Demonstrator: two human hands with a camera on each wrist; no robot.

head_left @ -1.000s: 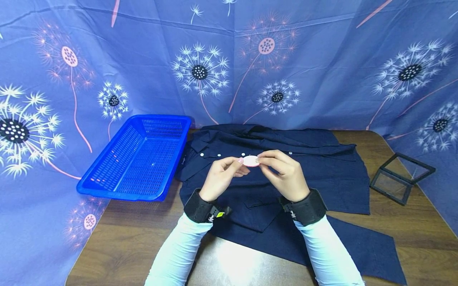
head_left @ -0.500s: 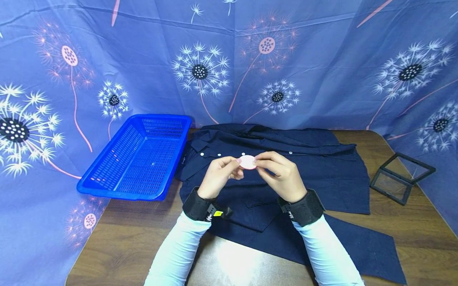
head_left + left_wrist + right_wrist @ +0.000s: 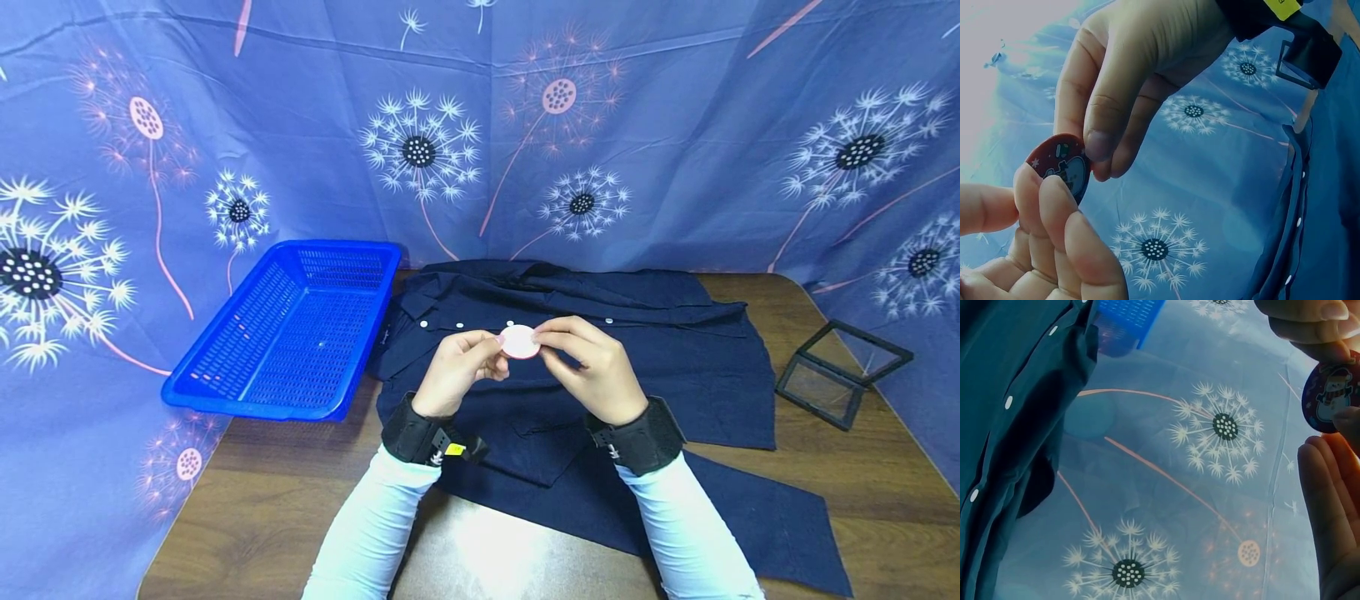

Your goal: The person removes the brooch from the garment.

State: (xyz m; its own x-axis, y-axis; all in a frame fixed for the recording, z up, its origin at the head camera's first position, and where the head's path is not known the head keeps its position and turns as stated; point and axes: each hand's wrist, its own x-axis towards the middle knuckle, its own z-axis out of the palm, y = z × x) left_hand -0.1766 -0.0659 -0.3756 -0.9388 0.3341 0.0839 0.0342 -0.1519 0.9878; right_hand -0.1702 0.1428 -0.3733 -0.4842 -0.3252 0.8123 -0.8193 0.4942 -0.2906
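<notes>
Both hands hold a small round badge (image 3: 519,342) between them above a dark navy shirt (image 3: 675,367) spread on the wooden table (image 3: 247,500). The badge's back looks white from the head view; its front shows a snowman picture (image 3: 1063,165) (image 3: 1330,394). My left hand (image 3: 459,371) pinches the badge's left edge with thumb and fingers. My right hand (image 3: 588,362) pinches its right edge. The shirt has a row of white buttons (image 3: 423,323) along its placket.
A blue plastic basket (image 3: 292,329) sits on the table's left side, touching the shirt. A black-framed clear case (image 3: 840,375) lies open at the right edge. A blue dandelion-print cloth (image 3: 480,125) hangs behind and around the table.
The badge has been tilted up from nearly flat so its white back faces the head camera, and both hands shifted slightly left.
</notes>
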